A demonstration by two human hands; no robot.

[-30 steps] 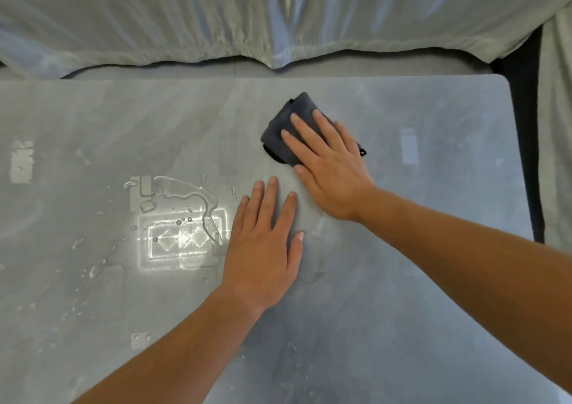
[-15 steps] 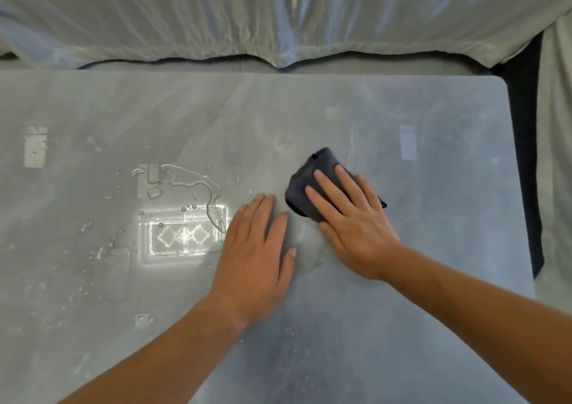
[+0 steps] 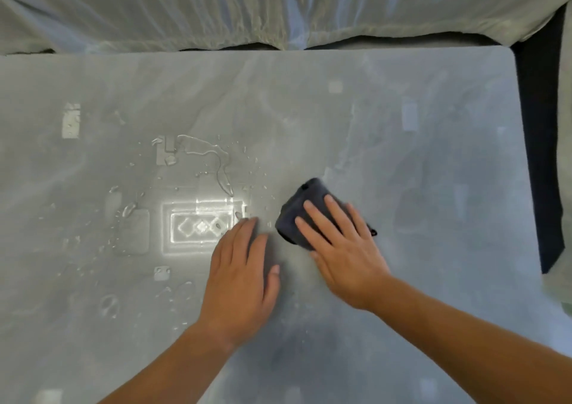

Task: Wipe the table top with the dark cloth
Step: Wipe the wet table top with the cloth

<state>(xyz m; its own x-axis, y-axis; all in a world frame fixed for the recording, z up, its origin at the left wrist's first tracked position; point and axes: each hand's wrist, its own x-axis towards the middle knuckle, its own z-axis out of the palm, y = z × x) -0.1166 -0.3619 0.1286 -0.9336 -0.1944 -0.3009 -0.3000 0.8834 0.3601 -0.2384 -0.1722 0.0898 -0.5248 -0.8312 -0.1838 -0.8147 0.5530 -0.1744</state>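
Observation:
A folded dark cloth (image 3: pixel 305 204) lies on the grey, glossy table top (image 3: pixel 418 162), a little right of the middle. My right hand (image 3: pixel 342 244) presses flat on the cloth, fingers spread over its near half and pointing up-left. Beside it, my left hand (image 3: pixel 243 275) rests palm down on the bare table, fingers together and holding nothing. A puddle of water (image 3: pixel 213 159) with scattered drops lies to the left of the cloth, beyond my left fingertips.
Pale sheeting (image 3: pixel 278 7) hangs behind the far table edge. The table's right edge (image 3: pixel 523 156) borders a dark gap (image 3: pixel 544 156). More water drops (image 3: pixel 123 212) dot the left half, around a bright light reflection (image 3: pixel 201 224).
My right hand has dragged the cloth from the far middle of the table toward me, down next to my left hand. My left hand has stayed flat in about the same place.

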